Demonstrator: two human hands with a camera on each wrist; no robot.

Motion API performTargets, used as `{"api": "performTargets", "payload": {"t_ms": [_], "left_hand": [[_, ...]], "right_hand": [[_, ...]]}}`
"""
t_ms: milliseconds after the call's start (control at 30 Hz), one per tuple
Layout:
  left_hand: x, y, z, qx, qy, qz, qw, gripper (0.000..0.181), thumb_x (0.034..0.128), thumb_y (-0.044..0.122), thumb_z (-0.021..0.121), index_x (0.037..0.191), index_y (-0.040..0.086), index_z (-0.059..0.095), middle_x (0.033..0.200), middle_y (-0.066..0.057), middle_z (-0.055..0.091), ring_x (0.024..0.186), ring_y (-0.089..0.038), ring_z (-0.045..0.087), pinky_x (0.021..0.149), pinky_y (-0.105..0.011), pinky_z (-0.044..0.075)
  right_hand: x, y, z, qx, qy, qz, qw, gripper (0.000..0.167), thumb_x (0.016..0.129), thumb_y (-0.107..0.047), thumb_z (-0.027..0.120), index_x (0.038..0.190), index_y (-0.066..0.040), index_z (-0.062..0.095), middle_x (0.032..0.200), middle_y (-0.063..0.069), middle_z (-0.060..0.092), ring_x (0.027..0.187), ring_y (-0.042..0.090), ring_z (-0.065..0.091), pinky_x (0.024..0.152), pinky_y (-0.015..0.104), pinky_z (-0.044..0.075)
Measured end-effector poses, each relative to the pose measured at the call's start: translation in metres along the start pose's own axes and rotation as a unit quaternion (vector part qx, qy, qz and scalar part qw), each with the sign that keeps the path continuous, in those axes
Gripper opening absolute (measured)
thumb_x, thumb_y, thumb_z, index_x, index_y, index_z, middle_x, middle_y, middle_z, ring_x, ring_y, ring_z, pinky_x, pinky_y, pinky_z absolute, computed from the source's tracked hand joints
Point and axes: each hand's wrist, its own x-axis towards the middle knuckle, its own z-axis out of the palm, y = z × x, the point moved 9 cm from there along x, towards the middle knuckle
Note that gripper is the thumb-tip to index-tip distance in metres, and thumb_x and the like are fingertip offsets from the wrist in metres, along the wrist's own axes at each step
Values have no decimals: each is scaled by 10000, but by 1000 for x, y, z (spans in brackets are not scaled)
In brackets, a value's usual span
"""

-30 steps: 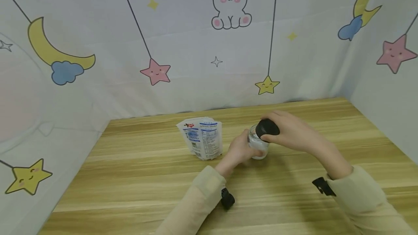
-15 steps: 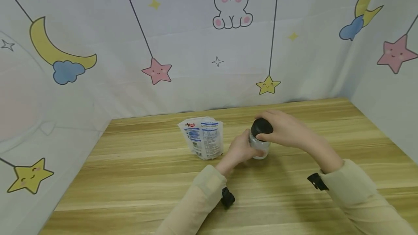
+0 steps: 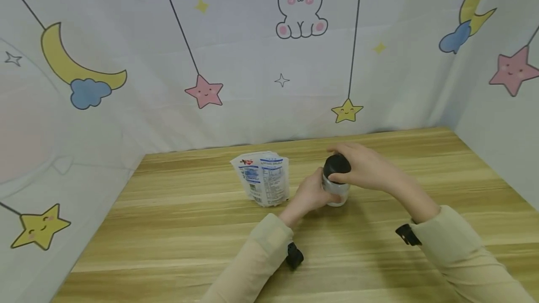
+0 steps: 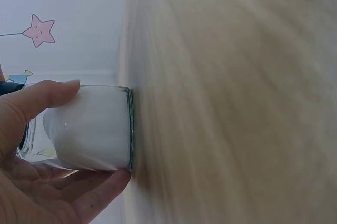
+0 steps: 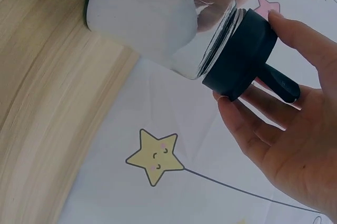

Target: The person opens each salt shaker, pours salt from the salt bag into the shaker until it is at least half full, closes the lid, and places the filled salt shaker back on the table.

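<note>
A clear glass jar [image 3: 341, 191], partly filled with white contents, stands upright on the table. My left hand [image 3: 310, 193] grips its side; in the left wrist view the thumb and fingers curl round the glass [image 4: 100, 129]. Over the jar's mouth sits a black lid [image 3: 337, 164], and my right hand [image 3: 367, 168] pinches its rim. The right wrist view shows the thumb and fingertips on opposite sides of the lid [image 5: 242, 55]. A black handle [image 5: 279, 83] sticks out from its top towards the palm. Whether the lid is fully seated cannot be told.
A white printed pouch [image 3: 265, 179] with blue lettering stands left of the jar. The wood-grain table [image 3: 185, 228] meets a white curtain [image 3: 244, 60] with cartoon prints at the back and sides. Black wrist devices [image 3: 294, 256] are strapped at both sleeves.
My right hand has brought the lid left from a tilted position at the jar's edge onto its mouth. The left hand has kept its hold on the jar.
</note>
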Motion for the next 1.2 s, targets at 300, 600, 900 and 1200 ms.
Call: {"api": "performTargets", "payload": {"t_ms": [300, 600, 900, 1200], "left_hand": [[0, 1, 0, 61, 41, 74, 9999, 650, 751, 254, 813, 1291, 100, 485, 1256, -95, 621, 1118, -255, 610, 896, -371, 504], [0, 0, 0, 36, 16, 59, 10000, 664, 761, 280, 805, 1311, 113, 472, 1267, -83, 614, 1120, -245, 606, 900, -366, 501], [0, 2, 0, 56, 24, 3, 10000, 681, 759, 262, 807, 1330, 108, 469, 1270, -85, 617, 1133, -255, 603, 924, -383, 493], [-1, 3, -1, 61, 29, 13, 10000, 678, 760, 254, 807, 1328, 106, 469, 1266, -89, 618, 1130, -257, 604, 917, -386, 496]], "right_hand": [[1, -2, -2, -60, 143, -170, 9997, 467, 828, -279, 748, 1207, -51, 599, 1178, 134, 652, 1056, 283, 616, 837, 441, 517], [5, -8, -4, -48, 114, -480, 9988, 377, 816, -187, 722, 1159, -58, 634, 1133, 107, 674, 1020, 263, 620, 800, 408, 504], [7, -12, -2, -54, -19, -617, 9981, 384, 779, -135, 723, 1143, -40, 644, 1112, 86, 675, 1046, 281, 607, 840, 423, 490], [8, -11, -2, -130, -39, -404, 9991, 381, 798, -170, 726, 1145, -40, 641, 1129, 108, 671, 1059, 303, 599, 833, 433, 500]]}}
